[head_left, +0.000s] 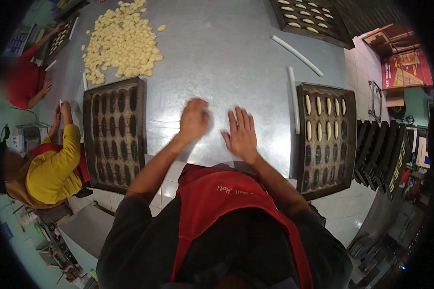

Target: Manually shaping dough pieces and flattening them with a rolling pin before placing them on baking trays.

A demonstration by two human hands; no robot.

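Observation:
My left hand (194, 119) is over the metal table (217, 58) in front of me, its fingers curled in and slightly blurred. Whatever may lie under them is hidden. Beside it, my right hand (242, 134) is stretched out low over the tabletop, palm down, fingers extended and no object visible in it. Left of my hands sits a dark baking tray (115, 154) with rows of oval hollows and no dough in them. A similar tray (325, 143) on the right carries slim pale dough rolls (329, 105) in its two far rows.
A heap of small dough pieces (125, 43) covers the far left. White rods (296, 55) lie near the right tray. Another filled tray (318, 14) stands far right; stacked trays (381, 154) rise beyond the table's right edge. Two people (58, 164) work at the left.

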